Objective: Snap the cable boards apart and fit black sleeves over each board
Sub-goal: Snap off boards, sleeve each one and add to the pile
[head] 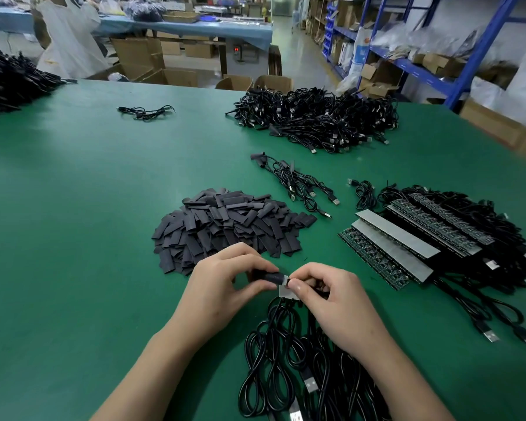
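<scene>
On the table [73,208] I see sleeves [225,226] in the middle, boards [389,247] to their right, a cable heap [316,123] behind both.

I am logging a matt, smooth green table covering [73,208], a heap of matt black plastic sleeves [225,226], glossy black plastic-jacketed cables [274,344] ending in shiny metal plugs [309,383], and board strips [395,235] showing dull silvery-grey backs.
</scene>
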`<state>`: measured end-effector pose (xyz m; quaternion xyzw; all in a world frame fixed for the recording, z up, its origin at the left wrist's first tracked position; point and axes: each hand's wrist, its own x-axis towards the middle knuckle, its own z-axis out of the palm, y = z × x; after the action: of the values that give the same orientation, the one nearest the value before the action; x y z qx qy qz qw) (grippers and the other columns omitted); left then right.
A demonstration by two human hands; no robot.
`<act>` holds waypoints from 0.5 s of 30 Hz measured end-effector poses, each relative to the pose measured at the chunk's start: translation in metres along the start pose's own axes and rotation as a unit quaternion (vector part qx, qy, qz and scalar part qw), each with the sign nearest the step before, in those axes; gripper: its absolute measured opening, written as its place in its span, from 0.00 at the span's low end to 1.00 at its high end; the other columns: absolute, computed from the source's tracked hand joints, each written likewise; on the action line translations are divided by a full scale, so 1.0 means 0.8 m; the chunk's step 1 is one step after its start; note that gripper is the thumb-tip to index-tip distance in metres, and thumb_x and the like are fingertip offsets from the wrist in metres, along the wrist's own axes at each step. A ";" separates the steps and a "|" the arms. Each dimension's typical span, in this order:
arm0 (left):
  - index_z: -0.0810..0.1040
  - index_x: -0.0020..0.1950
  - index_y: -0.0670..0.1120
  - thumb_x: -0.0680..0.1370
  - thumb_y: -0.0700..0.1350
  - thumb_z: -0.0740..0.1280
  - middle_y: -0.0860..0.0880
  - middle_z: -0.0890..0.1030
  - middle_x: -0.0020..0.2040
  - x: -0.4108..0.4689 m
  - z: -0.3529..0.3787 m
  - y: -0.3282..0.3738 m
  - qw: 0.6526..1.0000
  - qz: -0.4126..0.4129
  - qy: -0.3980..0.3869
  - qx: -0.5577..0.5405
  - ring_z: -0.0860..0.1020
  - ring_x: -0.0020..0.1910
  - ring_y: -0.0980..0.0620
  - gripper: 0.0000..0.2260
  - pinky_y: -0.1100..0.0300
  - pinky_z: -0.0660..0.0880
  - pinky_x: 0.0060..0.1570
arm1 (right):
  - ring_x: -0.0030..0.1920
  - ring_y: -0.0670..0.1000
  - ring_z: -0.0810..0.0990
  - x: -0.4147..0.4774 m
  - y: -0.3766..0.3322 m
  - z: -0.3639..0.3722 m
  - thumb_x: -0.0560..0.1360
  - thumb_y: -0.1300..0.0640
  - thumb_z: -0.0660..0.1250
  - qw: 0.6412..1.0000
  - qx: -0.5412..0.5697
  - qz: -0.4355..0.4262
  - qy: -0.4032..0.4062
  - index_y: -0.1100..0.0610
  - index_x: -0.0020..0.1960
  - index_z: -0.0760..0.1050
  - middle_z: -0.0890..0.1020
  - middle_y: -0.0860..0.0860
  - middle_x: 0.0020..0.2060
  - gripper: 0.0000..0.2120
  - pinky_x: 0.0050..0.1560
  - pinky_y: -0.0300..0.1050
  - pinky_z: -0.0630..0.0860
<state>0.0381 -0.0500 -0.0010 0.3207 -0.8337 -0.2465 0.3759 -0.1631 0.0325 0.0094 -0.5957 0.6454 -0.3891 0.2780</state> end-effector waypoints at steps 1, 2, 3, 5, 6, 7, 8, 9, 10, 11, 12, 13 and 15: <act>0.86 0.52 0.56 0.73 0.54 0.76 0.61 0.81 0.49 0.000 0.000 0.000 1.000 0.004 0.001 0.005 0.82 0.49 0.58 0.08 0.61 0.78 0.49 | 0.31 0.41 0.72 0.000 0.000 0.000 0.79 0.54 0.72 1.000 0.000 0.000 0.000 0.46 0.42 0.82 0.78 0.41 0.31 0.07 0.33 0.35 0.67; 0.86 0.52 0.56 0.73 0.55 0.76 0.61 0.80 0.49 0.000 0.000 0.000 1.000 0.008 0.001 0.009 0.82 0.49 0.58 0.08 0.58 0.79 0.49 | 0.31 0.40 0.72 0.000 -0.001 0.000 0.78 0.54 0.72 1.000 0.000 0.000 -0.001 0.46 0.42 0.82 0.78 0.42 0.31 0.07 0.34 0.35 0.67; 0.86 0.52 0.56 0.74 0.55 0.76 0.61 0.80 0.49 0.000 0.000 -0.001 1.000 0.012 0.001 0.012 0.82 0.48 0.58 0.08 0.58 0.80 0.49 | 0.31 0.40 0.73 -0.001 -0.002 0.000 0.78 0.54 0.72 1.000 0.000 -0.001 -0.001 0.46 0.42 0.82 0.78 0.42 0.31 0.07 0.34 0.35 0.68; 0.86 0.51 0.55 0.74 0.53 0.76 0.60 0.80 0.49 -0.001 0.000 -0.001 1.000 0.021 -0.001 0.019 0.82 0.47 0.59 0.07 0.59 0.80 0.48 | 0.32 0.40 0.73 -0.001 -0.003 0.001 0.78 0.54 0.73 1.000 0.003 -0.003 -0.002 0.46 0.42 0.83 0.79 0.44 0.32 0.06 0.34 0.35 0.68; 0.86 0.51 0.54 0.74 0.51 0.77 0.60 0.79 0.49 -0.002 0.000 -0.002 0.999 0.026 -0.001 0.025 0.81 0.46 0.59 0.07 0.60 0.79 0.47 | 0.32 0.40 0.73 -0.001 -0.004 0.001 0.78 0.54 0.73 1.000 0.005 -0.004 -0.002 0.46 0.42 0.83 0.80 0.45 0.33 0.06 0.34 0.35 0.68; 0.86 0.51 0.53 0.74 0.50 0.77 0.60 0.79 0.49 -0.002 0.001 -0.002 0.999 0.032 0.000 0.030 0.81 0.45 0.60 0.07 0.61 0.79 0.47 | 0.32 0.40 0.74 -0.001 -0.004 0.001 0.78 0.54 0.73 1.000 0.006 -0.006 -0.002 0.47 0.42 0.83 0.80 0.47 0.34 0.06 0.34 0.37 0.69; 0.86 0.51 0.53 0.74 0.50 0.77 0.60 0.79 0.48 -0.003 0.001 -0.002 0.999 0.038 0.000 0.033 0.81 0.45 0.60 0.07 0.61 0.80 0.46 | 0.32 0.40 0.74 -0.001 -0.003 0.001 0.78 0.54 0.73 1.000 0.007 -0.008 0.000 0.47 0.42 0.83 0.80 0.48 0.34 0.07 0.35 0.37 0.69; 0.86 0.52 0.52 0.75 0.50 0.77 0.59 0.79 0.48 -0.003 0.002 -0.002 0.998 0.045 -0.002 0.034 0.80 0.44 0.60 0.07 0.60 0.80 0.45 | 0.32 0.40 0.74 -0.001 -0.003 0.002 0.78 0.55 0.73 1.000 0.007 -0.010 0.002 0.47 0.42 0.83 0.80 0.48 0.33 0.07 0.35 0.37 0.69; 0.86 0.52 0.51 0.75 0.50 0.77 0.59 0.79 0.48 -0.003 0.003 -0.002 0.998 0.050 -0.005 0.033 0.80 0.44 0.60 0.07 0.60 0.80 0.45 | 0.32 0.40 0.74 -0.001 -0.002 0.002 0.78 0.55 0.73 1.000 0.004 -0.011 0.003 0.48 0.41 0.83 0.80 0.46 0.32 0.07 0.34 0.35 0.68; 0.86 0.52 0.51 0.75 0.50 0.76 0.58 0.79 0.48 -0.003 0.003 -0.001 0.998 0.054 -0.009 0.032 0.80 0.44 0.60 0.08 0.60 0.80 0.45 | 0.32 0.40 0.75 -0.001 -0.002 0.002 0.78 0.55 0.73 1.000 -0.001 -0.010 0.002 0.47 0.42 0.83 0.80 0.44 0.32 0.07 0.34 0.34 0.69; 0.86 0.52 0.51 0.75 0.50 0.76 0.58 0.79 0.49 -0.003 0.004 0.000 0.998 0.057 -0.013 0.032 0.81 0.44 0.60 0.08 0.60 0.80 0.45 | 0.32 0.40 0.75 -0.002 -0.001 0.003 0.78 0.55 0.73 1.000 -0.005 -0.009 0.000 0.47 0.42 0.83 0.80 0.43 0.32 0.07 0.34 0.33 0.69; 0.86 0.53 0.51 0.75 0.51 0.76 0.58 0.79 0.49 -0.003 0.005 0.000 0.998 0.059 -0.015 0.031 0.81 0.44 0.60 0.08 0.60 0.80 0.45 | 0.32 0.40 0.75 -0.002 0.000 0.003 0.78 0.54 0.73 1.000 -0.007 -0.008 -0.001 0.47 0.42 0.83 0.79 0.42 0.31 0.07 0.34 0.33 0.69; 0.86 0.53 0.51 0.75 0.50 0.76 0.59 0.79 0.49 -0.003 0.007 0.001 0.999 0.050 -0.012 0.019 0.81 0.46 0.59 0.08 0.62 0.80 0.47 | 0.31 0.40 0.74 -0.001 0.001 0.004 0.78 0.55 0.73 1.000 -0.001 -0.005 0.002 0.47 0.42 0.83 0.79 0.41 0.31 0.07 0.33 0.33 0.68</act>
<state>0.0351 -0.0468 -0.0050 0.2827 -0.8576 -0.2156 0.3716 -0.1612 0.0329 0.0068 -0.5983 0.6432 -0.3912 0.2744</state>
